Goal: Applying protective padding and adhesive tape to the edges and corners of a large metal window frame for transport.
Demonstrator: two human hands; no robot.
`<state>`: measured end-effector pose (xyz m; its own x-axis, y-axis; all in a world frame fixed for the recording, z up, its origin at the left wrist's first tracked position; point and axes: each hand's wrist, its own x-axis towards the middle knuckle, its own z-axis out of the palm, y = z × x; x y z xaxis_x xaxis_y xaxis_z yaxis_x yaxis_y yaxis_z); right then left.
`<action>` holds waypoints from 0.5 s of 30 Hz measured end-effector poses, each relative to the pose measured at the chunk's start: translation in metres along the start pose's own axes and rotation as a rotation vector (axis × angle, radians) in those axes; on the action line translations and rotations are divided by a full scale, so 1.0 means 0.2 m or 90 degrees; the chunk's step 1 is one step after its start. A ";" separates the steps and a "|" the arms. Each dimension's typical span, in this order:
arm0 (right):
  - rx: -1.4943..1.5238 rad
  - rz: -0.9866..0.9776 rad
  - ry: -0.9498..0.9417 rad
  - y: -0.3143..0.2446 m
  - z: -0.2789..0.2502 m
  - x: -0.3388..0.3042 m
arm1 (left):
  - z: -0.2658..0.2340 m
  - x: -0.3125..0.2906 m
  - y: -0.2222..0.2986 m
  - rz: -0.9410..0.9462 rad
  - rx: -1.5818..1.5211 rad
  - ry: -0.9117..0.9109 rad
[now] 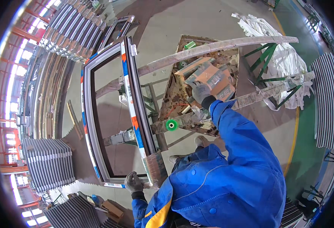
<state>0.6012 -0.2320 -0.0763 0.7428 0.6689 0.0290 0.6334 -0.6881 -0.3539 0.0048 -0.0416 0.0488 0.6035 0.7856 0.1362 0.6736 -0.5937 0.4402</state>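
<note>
From my head camera, I see a tall rectangular window frame (127,81) of grey-and-white profile with dark edges, strips of blue, white and orange-red film along its sides. It lies to my left across two long beams in patchy pale wrapping, the far beam (212,48) and the near beam (250,99), both running out to green metal legs (266,57) on my right. Around the frame's corner closest to me sits a brown cardboard piece (156,169) with clear tape over it.

My left hand (134,182), in a grey glove with a black cuff, is at the frame's lower edge beside that corner, fingers bent; I cannot tell whether they close on it. My right hand (202,92), gloved alike, reaches out to a loose pile of flat brown cardboard pieces (212,74) with grey printed patches. Its fingers are at the pile's left side, partly hidden, so I cannot tell whether it grips a piece.

The pile lies between the beams on a brown-stained, raised-edge panel (170,97). A bright green tape roll (171,125) with a white core rests at the near beam, just beside the frame. Crumpled white sheeting (288,57) lies around the green legs.
</note>
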 end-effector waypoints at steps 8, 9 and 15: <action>0.218 -0.039 0.036 0.10 -0.14 -0.07 | -0.02 0.03 0.06 -0.012 0.016 0.002; 0.267 0.003 0.113 0.16 -0.11 -0.08 | -0.02 0.04 0.07 -0.010 0.010 0.001; 0.201 0.134 -0.002 0.14 -0.15 -0.13 | -0.11 -0.12 0.02 -0.068 0.050 0.020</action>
<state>0.6061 -0.2772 -0.0598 0.8486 0.5234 -0.0770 0.3688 -0.6896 -0.6232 -0.0160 -0.0599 0.0664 0.5140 0.8493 0.1204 0.7652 -0.5174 0.3831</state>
